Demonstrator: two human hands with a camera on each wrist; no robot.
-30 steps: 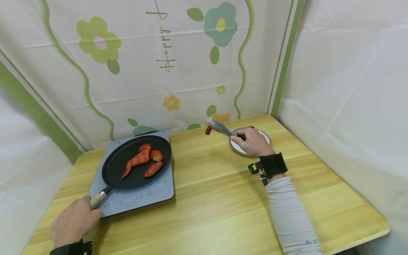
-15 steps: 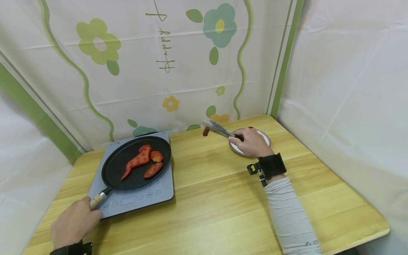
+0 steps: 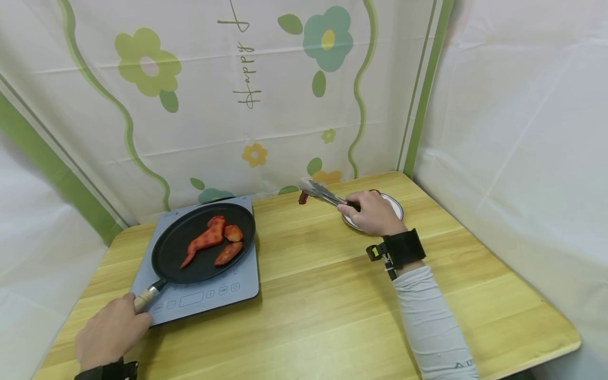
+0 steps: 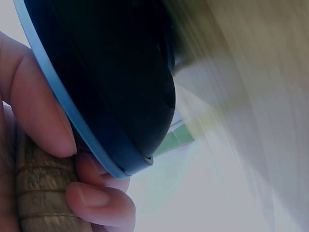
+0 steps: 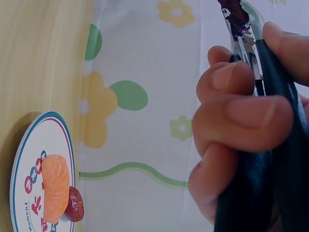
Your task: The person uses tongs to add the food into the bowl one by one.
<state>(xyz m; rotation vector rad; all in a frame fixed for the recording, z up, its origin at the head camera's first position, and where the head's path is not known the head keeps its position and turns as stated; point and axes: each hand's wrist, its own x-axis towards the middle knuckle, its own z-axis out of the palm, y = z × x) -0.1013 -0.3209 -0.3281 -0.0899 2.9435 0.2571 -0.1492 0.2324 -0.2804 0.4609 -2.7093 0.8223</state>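
My left hand [image 3: 111, 330] grips the wooden handle [image 4: 46, 193] of a black frying pan [image 3: 176, 248], which sits on a flat grey induction cooker. In the pan lie a long red food piece [image 3: 206, 241] and two smaller browned pieces, one of them oval [image 3: 228, 253]. My right hand [image 3: 375, 212] holds metal tongs [image 3: 325, 192] with dark handles. Pinched in their tips is a dark red morsel [image 3: 303, 198], held above the table; its kind is unclear. Below the right hand, partly hidden by it, stands a white plate [image 3: 396, 205].
On the plate, in the right wrist view, lie an orange salmon-like slice [image 5: 55, 188] and a wrinkled red date-like item [image 5: 75, 205]. The induction cooker [image 3: 247, 285] takes up the table's left side. A flower-printed curtain [image 3: 199, 116] hangs behind the wooden table [image 3: 323, 306].
My right hand has shifted slightly left, carrying the tongs and the dark red morsel a little toward the pan. The left hand and the pan stay in place.
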